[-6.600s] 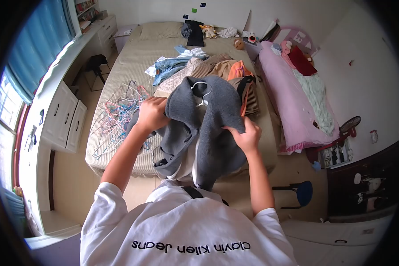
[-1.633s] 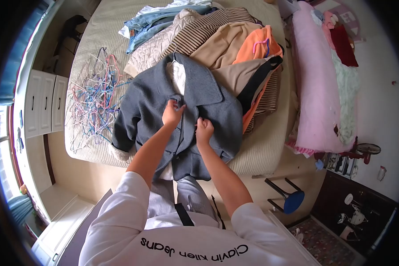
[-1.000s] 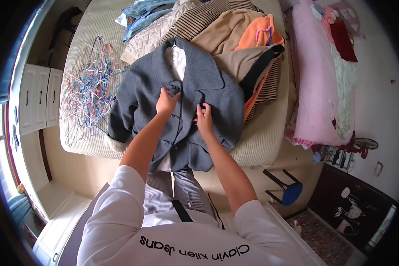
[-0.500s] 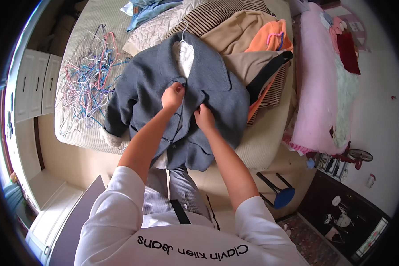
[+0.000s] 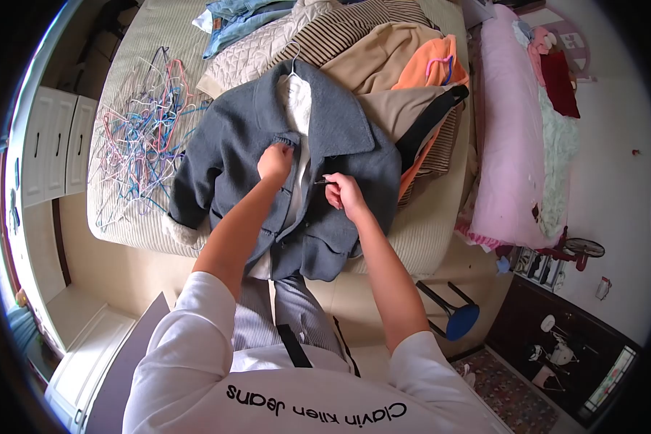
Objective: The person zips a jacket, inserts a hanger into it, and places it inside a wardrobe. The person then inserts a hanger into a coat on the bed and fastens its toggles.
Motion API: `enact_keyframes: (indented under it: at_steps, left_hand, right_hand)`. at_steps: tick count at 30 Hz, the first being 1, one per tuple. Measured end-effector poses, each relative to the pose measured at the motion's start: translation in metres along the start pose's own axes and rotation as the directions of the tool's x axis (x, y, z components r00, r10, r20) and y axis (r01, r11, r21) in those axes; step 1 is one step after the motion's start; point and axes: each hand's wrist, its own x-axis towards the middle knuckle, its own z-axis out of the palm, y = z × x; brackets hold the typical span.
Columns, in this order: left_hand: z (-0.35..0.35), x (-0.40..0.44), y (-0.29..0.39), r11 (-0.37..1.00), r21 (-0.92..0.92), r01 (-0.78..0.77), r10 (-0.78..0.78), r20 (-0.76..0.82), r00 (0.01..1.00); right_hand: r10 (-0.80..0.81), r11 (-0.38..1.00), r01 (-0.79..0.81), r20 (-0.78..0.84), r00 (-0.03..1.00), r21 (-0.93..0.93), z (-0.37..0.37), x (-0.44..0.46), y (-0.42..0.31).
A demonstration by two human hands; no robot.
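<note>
A dark grey coat (image 5: 231,137) with a pale fleecy lining lies face up at the bed's near edge. A white hanger (image 5: 294,66) sits in its collar, the hook pointing away from me. My left hand (image 5: 275,160) is closed on the coat's front edge just below the collar. My right hand (image 5: 342,194) pinches the opposite front edge, where a small dark fastening shows at the fingertips. Between the two hands the front stands slightly apart, and the pale lining shows in the gap.
Many tangled hangers (image 5: 141,145) lie left on the bed (image 5: 412,249). Beyond the coat are a quilted garment (image 5: 249,54), a striped one (image 5: 340,32), a tan one (image 5: 376,54) and an orange one (image 5: 416,64). A blue stool (image 5: 461,322) stands on the floor at right.
The coat went from being held up to lying on the bed. Lately my right hand has shifted slightly right, and the front edges have parted further.
</note>
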Motion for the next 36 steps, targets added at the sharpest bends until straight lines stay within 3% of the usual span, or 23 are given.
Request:
enact_keyframes:
  at_steps: [3, 6, 7, 11, 14, 17, 21, 25, 29, 32, 36]
  left_hand:
    - [-0.009, -0.008, -0.006, 0.999, -0.036, -0.015, 0.017, 0.060, 0.998]
    - [0.002, -0.015, -0.005, 0.995, -0.015, -0.096, 0.095, -0.063, 0.993]
    - [0.006, -0.012, -0.004, 0.999, -0.014, -0.050, 0.050, 0.000, 0.999]
    - [0.013, 0.001, -0.005, 0.997, -0.062, 0.039, -0.042, -0.052, 0.998]
    - [0.016, 0.007, -0.009, 0.999, -0.004, -0.051, 0.051, 0.045, 0.998]
    - [0.012, -0.002, -0.010, 0.993, -0.055, -0.104, 0.100, -0.066, 0.993]
    - [-0.018, -0.018, -0.023, 0.979, -0.137, -0.151, 0.106, -0.288, 0.952]
    - [-0.048, -0.052, -0.038, 0.929, -0.254, -0.270, 0.164, -0.370, 0.914]
    - [-0.083, -0.088, -0.039, 0.901, -0.290, -0.322, 0.219, -0.337, 0.916]
    - [-0.099, -0.104, -0.044, 0.911, -0.232, -0.342, 0.284, -0.250, 0.926]
    - [-0.124, -0.112, -0.047, 0.915, -0.257, -0.312, 0.279, -0.157, 0.948]
  right_hand:
    - [0.155, 0.968, -0.181, 0.149, 0.977, 0.176, 0.013, -0.002, -0.004]
    - [0.169, 0.942, -0.225, 0.227, 0.959, 0.250, 0.036, -0.003, -0.002]
    - [0.168, 0.940, -0.220, 0.207, 0.964, 0.261, 0.043, -0.003, 0.002]
    - [0.070, 0.933, -0.139, 0.209, 0.975, 0.333, 0.055, -0.007, 0.011]
    - [0.040, 0.921, -0.093, 0.145, 0.989, 0.378, 0.060, -0.011, 0.018]
    - [0.062, 0.921, -0.060, 0.006, 0.998, 0.384, 0.074, -0.011, 0.015]
    - [0.121, 0.982, -0.075, -0.278, 0.953, 0.171, 0.076, -0.001, 0.021]
    - [-0.040, 0.999, 0.023, -0.420, 0.907, -0.045, 0.096, 0.001, 0.016]
    - [-0.184, 0.930, 0.104, -0.203, 0.962, -0.352, 0.119, 0.001, 0.015]
    - [-0.164, 0.934, 0.122, -0.098, 0.982, -0.337, 0.135, -0.003, 0.015]
    - [-0.097, 0.978, 0.079, -0.082, 0.992, -0.195, 0.142, -0.012, 0.017]
